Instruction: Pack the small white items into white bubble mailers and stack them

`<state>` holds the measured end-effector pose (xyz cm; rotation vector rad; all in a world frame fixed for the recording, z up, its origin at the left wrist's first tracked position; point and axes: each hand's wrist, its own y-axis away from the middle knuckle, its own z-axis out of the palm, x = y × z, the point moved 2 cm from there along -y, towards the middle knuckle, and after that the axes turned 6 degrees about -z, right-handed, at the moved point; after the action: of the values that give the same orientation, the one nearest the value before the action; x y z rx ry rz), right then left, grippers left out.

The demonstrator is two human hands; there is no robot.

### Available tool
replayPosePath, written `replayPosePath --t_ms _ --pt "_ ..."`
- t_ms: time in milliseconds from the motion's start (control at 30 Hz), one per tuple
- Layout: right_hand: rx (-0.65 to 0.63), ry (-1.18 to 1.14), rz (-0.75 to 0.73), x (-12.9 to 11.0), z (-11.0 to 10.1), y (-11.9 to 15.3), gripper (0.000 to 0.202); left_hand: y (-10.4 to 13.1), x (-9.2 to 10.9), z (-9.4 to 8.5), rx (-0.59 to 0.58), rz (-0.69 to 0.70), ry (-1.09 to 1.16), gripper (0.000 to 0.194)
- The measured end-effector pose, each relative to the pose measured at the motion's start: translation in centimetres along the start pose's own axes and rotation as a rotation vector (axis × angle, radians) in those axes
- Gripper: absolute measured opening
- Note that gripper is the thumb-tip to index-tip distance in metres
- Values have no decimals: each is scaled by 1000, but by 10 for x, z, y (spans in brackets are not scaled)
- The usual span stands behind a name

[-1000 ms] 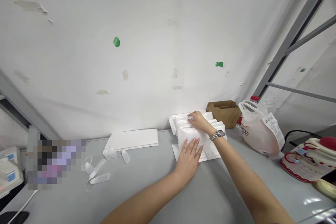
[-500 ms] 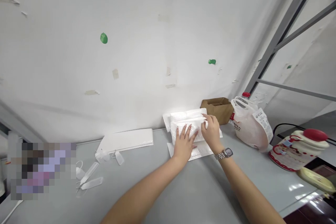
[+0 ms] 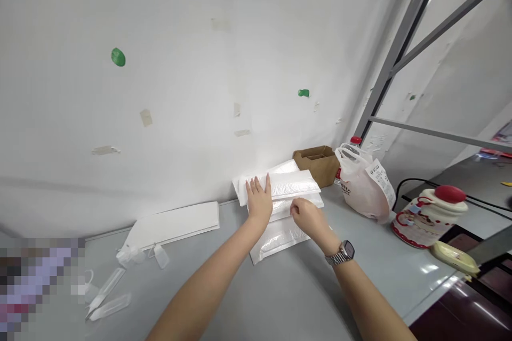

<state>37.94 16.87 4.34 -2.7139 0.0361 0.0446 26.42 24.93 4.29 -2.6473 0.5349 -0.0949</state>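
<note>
White padded mailers [image 3: 295,184] overlap near the back edge of the table [image 3: 276,298]. Left hand [image 3: 259,206] open, flat on them; right hand [image 3: 311,218] curled, can't tell if gripping. Slick-looking mailers could slide apart if pushed unevenly.

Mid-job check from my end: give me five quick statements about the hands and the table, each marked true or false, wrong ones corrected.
1. The left hand rests on white padded mailers. True.
2. The right hand lies flat with its fingers spread. False: the right hand's fingers are curled in.
3. A wristwatch is on the right wrist. True.
4. The brown box stands left of the mailers. False: the brown box is behind them, toward the right.
5. The red-lidded container stands right of the plastic bag. True.
</note>
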Motion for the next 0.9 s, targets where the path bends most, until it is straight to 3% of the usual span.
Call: replayPosePath --t_ms 100,267,467,800,900 --pt "-54 79 14 0 5 5 18 4 6 2 -18 -24 3 66" --pt "-30 194 59 -1 17 5 38 -4 4 -4 -9 -20 41 58" --pt "63 197 -64 -11 32 -2 54 -20 -3 -17 35 104 123 48" --pt "81 132 -86 -2 35 -11 57 -37 -14 -26 -21 107 184 44" --pt "54 94 -127 2 25 -11 58 -37 -15 -25 -41 110 188 40"
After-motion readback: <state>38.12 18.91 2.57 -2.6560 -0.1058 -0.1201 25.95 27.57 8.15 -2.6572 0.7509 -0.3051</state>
